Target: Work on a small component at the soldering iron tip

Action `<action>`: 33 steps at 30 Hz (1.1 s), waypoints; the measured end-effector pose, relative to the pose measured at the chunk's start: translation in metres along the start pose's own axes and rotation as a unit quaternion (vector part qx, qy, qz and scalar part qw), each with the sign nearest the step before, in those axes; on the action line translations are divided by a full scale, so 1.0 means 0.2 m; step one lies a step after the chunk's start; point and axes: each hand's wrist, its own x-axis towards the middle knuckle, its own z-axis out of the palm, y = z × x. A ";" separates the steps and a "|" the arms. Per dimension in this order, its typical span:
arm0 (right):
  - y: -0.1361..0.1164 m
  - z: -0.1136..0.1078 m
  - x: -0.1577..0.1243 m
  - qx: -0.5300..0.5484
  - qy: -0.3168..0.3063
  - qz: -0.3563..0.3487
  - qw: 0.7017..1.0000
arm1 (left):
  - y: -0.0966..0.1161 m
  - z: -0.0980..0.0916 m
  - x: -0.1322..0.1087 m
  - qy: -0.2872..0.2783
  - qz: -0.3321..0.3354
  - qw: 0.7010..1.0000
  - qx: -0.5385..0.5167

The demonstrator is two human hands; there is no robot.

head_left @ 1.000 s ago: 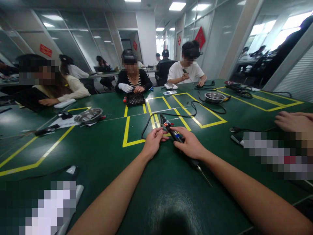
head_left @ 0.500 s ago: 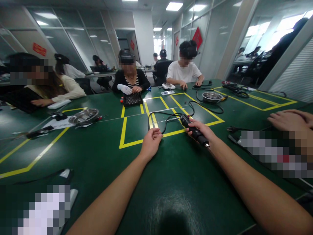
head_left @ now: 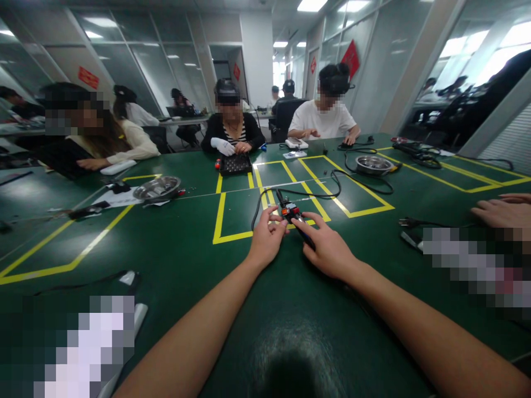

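A black corded hand tool [head_left: 291, 213] with red and blue marks lies on the green table [head_left: 174, 260], its far end on a yellow tape line. My right hand [head_left: 327, 250] grips the tool's body, forefinger stretched along it. My left hand [head_left: 266, 239] is loosely curled beside it, fingertips touching the tool's far end. The black cord [head_left: 265, 200] loops away from the tool toward the table's middle.
Steel bowls stand at the left [head_left: 156, 188] and far right [head_left: 374, 163]. A black tray [head_left: 235, 164] sits before a person opposite. Several people sit around the table. Another person's hand [head_left: 500, 210] rests at the right edge. Yellow tape marks out rectangles.
My right hand has brought the tool back from the right to the middle. My left hand has met it at its far end. The view has shifted slightly.
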 end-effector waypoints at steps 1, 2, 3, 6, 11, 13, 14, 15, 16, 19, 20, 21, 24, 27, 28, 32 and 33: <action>-0.01 0.00 0.00 -0.017 -0.006 0.003 1.000 | 0.01 0.00 -0.01 0.003 0.012 1.000 0.011; -0.02 0.00 0.00 -0.032 -0.012 0.004 0.999 | 0.02 0.00 -0.01 0.007 0.023 0.999 0.026; -0.02 -0.01 -0.01 -0.046 -0.019 0.003 0.999 | 0.03 0.01 -0.01 0.012 0.031 0.999 0.040; -0.03 0.00 -0.01 -0.073 -0.034 -0.005 0.997 | 0.04 0.00 -0.02 0.032 0.045 0.996 0.072; -0.03 0.00 -0.01 -0.078 -0.032 -0.005 0.996 | 0.01 -0.01 -0.01 0.031 0.031 0.995 0.095; -0.02 0.00 0.00 -0.075 -0.020 0.002 0.997 | -0.01 -0.01 -0.01 0.023 0.016 0.996 0.085; -0.02 0.00 0.00 -0.071 -0.015 0.004 0.997 | -0.01 -0.01 -0.01 0.021 0.009 0.997 0.076; -0.02 0.00 0.00 -0.066 -0.012 0.005 0.998 | -0.02 -0.01 0.00 0.018 0.002 0.998 0.066; -0.02 -0.01 0.00 -0.061 -0.012 0.005 0.998 | -0.02 -0.01 0.00 0.015 -0.005 0.998 0.055; -0.03 -0.01 0.00 -0.048 -0.014 0.004 0.999 | -0.02 -0.01 0.01 0.004 -0.019 1.000 0.020; -0.03 -0.01 -0.01 -0.044 -0.012 0.004 0.999 | -0.02 -0.01 0.02 0.001 -0.018 1.000 0.007; -0.03 -0.01 -0.01 -0.040 -0.008 0.003 0.999 | -0.02 -0.01 0.02 -0.001 -0.016 1.000 -0.007; -0.02 -0.01 -0.01 -0.018 0.002 -0.007 1.000 | -0.02 -0.02 0.03 0.004 -0.022 0.998 -0.056; -0.01 0.00 -0.01 0.013 0.002 -0.006 1.000 | -0.02 -0.03 0.05 0.013 -0.051 0.995 -0.089; -0.01 0.00 -0.01 0.022 0.003 -0.006 1.000 | -0.02 -0.03 0.05 0.017 -0.060 0.993 -0.098; -0.01 0.01 -0.01 0.049 0.008 -0.014 0.999 | -0.02 -0.02 0.05 0.032 -0.095 0.981 -0.167; -0.01 0.01 -0.01 0.056 0.008 -0.017 0.998 | -0.02 -0.02 0.05 0.027 -0.105 0.976 -0.189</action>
